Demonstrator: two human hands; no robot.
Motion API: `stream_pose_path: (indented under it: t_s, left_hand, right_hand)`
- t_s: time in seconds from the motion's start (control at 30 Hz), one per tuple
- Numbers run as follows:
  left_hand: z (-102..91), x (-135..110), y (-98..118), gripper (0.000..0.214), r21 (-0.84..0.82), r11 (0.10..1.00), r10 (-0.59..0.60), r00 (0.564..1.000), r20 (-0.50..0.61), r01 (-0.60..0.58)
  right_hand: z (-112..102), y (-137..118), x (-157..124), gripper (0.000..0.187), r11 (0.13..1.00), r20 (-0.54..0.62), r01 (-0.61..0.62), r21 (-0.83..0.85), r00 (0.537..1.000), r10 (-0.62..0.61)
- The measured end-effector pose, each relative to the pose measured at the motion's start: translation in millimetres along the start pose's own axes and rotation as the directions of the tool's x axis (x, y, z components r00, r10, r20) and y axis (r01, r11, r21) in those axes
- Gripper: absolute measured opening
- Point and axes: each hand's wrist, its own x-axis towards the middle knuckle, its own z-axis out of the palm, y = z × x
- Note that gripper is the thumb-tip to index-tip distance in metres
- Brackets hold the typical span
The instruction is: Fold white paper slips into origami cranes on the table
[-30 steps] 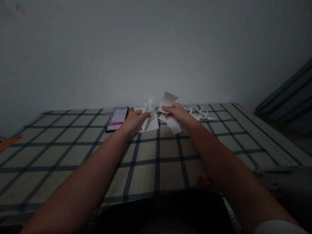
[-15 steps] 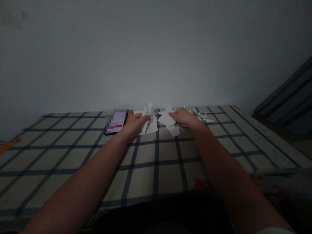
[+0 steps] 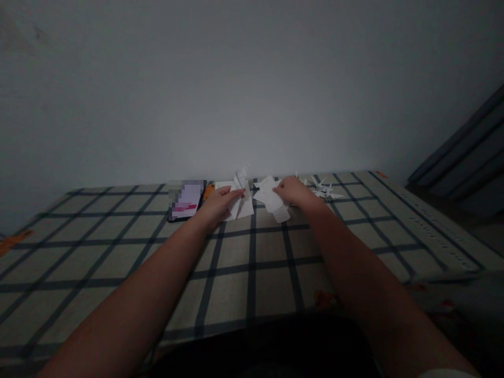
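My left hand (image 3: pixel 218 205) is closed, pinching a piece of folded white paper (image 3: pixel 239 179) between thumb and fingers, its narrow end pointing up. Beneath that lies a flat white sheet of paper (image 3: pixel 247 207) on the cloth. Across from it, my right hand (image 3: pixel 293 192) is closed with thumb and fingertips at the edge of a loose white paper piece (image 3: pixel 268 193). That piece lies over other paper pieces (image 3: pixel 282 214), and where one ends and the other begins is hard to see. Several folded white paper shapes with pointed tips (image 3: pixel 325 190) sit just right of my right hand.
A phone (image 3: pixel 186 200) with a lit, partly blurred screen lies left of my left hand. The checked tablecloth (image 3: pixel 236 283) covers the table, which meets a pale wall (image 3: pixel 252 94) at the back. Dark striped fabric (image 3: pixel 464 142) stands at the right.
The paper piece in my right hand has come down from a raised tilt to lie flatter over the other pieces. My left hand stays on the folded paper.
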Motion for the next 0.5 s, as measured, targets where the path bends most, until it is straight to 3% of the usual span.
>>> stream_pose_path:
  t_s: [0.13, 0.27, 0.37, 0.5]
  left_hand:
    - [0.4, -1.9, 1.5, 0.032, 0.001, 1.000, -0.007, 1.000, 0.012, 0.007]
    - [-4.2, 2.5, -3.3, 0.034, 0.025, 1.000, 0.002, 1.000, 0.027, -0.003]
    - [-7.3, 7.4, -8.1, 0.035, 0.011, 0.999, 0.031, 0.998, 0.046, -0.032]
    - [-7.3, 7.5, -9.7, 0.038, -0.007, 0.997, 0.072, 0.994, 0.083, -0.072]
  right_hand:
    - [6.3, 2.9, 2.7, 0.030, 0.991, 0.049, -0.009, -0.131, 0.999, 0.016]
    - [3.0, -5.4, -6.9, 0.025, 0.988, -0.060, -0.060, -0.141, 0.997, 0.052]
    - [0.3, -16.6, -12.2, 0.034, 0.996, -0.230, -0.046, -0.079, 0.973, 0.027]
    - [12.3, -32.5, -13.9, 0.036, 0.972, -0.178, 0.131, 0.197, 0.979, -0.095]
